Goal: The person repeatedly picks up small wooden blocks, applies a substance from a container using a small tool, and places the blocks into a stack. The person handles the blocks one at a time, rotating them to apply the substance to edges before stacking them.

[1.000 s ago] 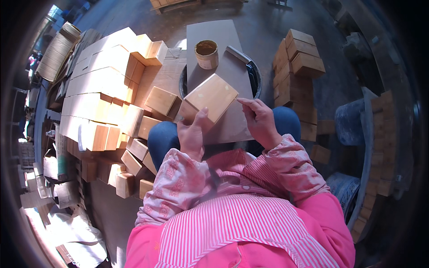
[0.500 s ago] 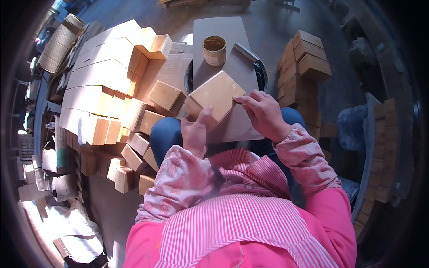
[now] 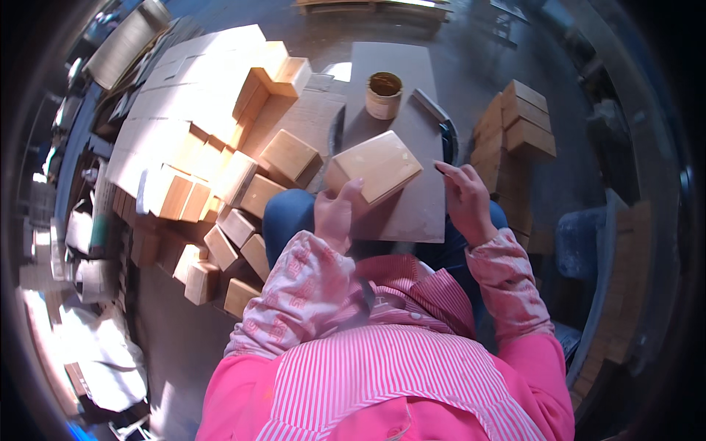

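Observation:
A pale wooden box (image 3: 376, 167) with light filler-like spots on its upper face is tilted over the board across my lap. My left hand (image 3: 337, 214) grips its near left corner, the thumb lying on the side. Just right of the box, apart from it, my right hand (image 3: 468, 202) is closed in a pinch. A small dark bit shows at those fingertips, too small to name. Beyond the box, an open tin (image 3: 382, 105) with brown-stained insides stands on the grey board (image 3: 415, 224).
Left of my knees, wooden boxes (image 3: 290, 156) lie loosely beside a large sunlit stack (image 3: 187, 81). A smaller stack of boxes (image 3: 526, 121) rises on the right. A grey strip (image 3: 432, 106) lies along the board's right edge. A blue plastic container (image 3: 577, 242) is further right.
My right hand has drawn off the box's right corner and moved rightward. The box has turned and tilted in my left hand. The whole view has shifted slightly.

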`<action>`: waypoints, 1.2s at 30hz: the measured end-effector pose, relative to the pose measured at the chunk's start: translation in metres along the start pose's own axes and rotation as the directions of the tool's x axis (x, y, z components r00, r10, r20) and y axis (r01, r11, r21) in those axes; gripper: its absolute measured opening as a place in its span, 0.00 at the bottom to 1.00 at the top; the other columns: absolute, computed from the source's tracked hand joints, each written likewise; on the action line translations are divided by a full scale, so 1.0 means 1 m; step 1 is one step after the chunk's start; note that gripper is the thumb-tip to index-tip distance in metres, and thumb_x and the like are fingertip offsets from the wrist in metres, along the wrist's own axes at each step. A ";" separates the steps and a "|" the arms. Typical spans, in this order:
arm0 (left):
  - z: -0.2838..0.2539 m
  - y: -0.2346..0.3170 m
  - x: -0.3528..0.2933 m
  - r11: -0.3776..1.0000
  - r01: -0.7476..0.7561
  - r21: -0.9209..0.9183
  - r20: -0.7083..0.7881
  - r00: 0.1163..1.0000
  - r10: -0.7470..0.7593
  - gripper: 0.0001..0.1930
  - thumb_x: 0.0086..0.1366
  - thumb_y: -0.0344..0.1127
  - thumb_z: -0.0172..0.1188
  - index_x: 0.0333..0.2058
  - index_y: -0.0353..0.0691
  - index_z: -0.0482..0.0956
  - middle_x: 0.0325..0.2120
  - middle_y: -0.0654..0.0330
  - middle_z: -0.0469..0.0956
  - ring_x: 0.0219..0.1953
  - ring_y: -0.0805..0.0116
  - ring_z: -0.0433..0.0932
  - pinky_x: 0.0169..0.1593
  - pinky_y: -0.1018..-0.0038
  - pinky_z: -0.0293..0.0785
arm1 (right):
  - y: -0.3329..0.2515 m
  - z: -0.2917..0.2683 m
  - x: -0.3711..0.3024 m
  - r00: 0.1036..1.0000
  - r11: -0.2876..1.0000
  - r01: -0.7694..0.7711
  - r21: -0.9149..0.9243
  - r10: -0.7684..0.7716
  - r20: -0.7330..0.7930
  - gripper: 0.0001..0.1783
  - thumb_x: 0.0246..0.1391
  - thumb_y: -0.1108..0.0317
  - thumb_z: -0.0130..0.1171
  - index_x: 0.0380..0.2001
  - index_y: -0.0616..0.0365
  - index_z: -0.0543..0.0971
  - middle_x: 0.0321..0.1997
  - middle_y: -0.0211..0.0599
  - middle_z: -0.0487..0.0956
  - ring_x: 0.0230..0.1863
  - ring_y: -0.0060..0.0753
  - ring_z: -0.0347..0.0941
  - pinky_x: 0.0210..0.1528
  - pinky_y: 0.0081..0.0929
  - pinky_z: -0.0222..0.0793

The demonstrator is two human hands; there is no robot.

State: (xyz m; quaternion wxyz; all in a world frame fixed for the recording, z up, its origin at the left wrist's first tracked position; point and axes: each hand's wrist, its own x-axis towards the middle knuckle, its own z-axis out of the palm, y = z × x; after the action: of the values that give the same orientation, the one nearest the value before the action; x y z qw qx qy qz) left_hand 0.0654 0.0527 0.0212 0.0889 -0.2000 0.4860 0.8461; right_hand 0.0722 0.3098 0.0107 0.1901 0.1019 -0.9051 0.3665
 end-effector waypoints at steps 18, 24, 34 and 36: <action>-0.378 0.124 -0.187 0.926 -0.376 0.033 -0.679 0.671 0.297 0.30 0.66 0.53 0.58 0.60 0.41 0.70 0.54 0.52 0.76 0.54 0.55 0.78 0.51 0.54 0.77 | 0.075 -0.016 -0.022 0.991 0.987 -0.130 -0.098 0.131 0.002 0.17 0.73 0.66 0.52 0.60 0.55 0.80 0.51 0.40 0.84 0.46 0.30 0.79 0.51 0.27 0.74; -0.471 0.044 -0.230 0.875 -0.286 -0.390 -0.840 0.500 -0.211 0.34 0.62 0.53 0.62 0.63 0.48 0.66 0.57 0.52 0.73 0.56 0.46 0.75 0.50 0.46 0.77 | 0.075 -0.020 -0.018 0.980 0.969 -0.165 -0.184 0.183 0.084 0.18 0.73 0.64 0.53 0.60 0.54 0.79 0.55 0.41 0.83 0.49 0.34 0.80 0.54 0.29 0.76; -0.529 0.011 -0.176 0.876 -0.095 -0.472 -0.708 0.633 -0.313 0.24 0.67 0.58 0.49 0.48 0.45 0.79 0.33 0.53 0.82 0.28 0.52 0.82 0.24 0.66 0.84 | 0.070 -0.021 -0.020 0.983 0.947 -0.132 -0.292 0.162 0.082 0.17 0.72 0.66 0.53 0.59 0.54 0.80 0.52 0.40 0.84 0.46 0.31 0.80 0.50 0.27 0.75; -0.543 0.005 -0.159 0.860 -0.054 -0.508 -0.682 0.635 -0.363 0.26 0.66 0.60 0.52 0.47 0.43 0.79 0.30 0.52 0.80 0.25 0.53 0.80 0.22 0.70 0.83 | 0.069 -0.023 -0.019 0.976 0.940 -0.160 -0.300 0.195 0.092 0.17 0.72 0.66 0.54 0.59 0.54 0.80 0.51 0.39 0.84 0.46 0.31 0.80 0.50 0.27 0.75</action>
State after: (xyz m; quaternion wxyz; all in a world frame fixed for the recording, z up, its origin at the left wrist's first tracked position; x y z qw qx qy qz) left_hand 0.3448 -0.4088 -0.1505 -0.1005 -0.5926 0.2306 0.7652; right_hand 0.0734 0.3760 -0.0258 0.1144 0.0124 -0.9643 0.2383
